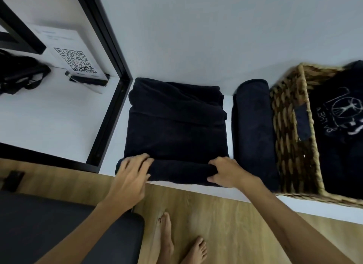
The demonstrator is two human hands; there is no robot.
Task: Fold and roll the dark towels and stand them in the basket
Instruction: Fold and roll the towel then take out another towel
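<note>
Both my hands are on the dark towel (176, 126) that lies folded flat on the white shelf (176, 37), its near end rolled up along the shelf's front edge. My left hand (130, 175) lies over the left end of that roll with fingers spread and loosely bent, and my right hand (227, 171) grips the right end, thumb under and fingers curled over the top. Just right of this towel a finished rolled towel (253, 130) lies on its side, touching the wicker basket (288, 130) at the shelf's right end. Inside the basket sits dark fabric with a white printed emblem (341, 110); whether any rolled towels stand in there I cannot tell.
</note>
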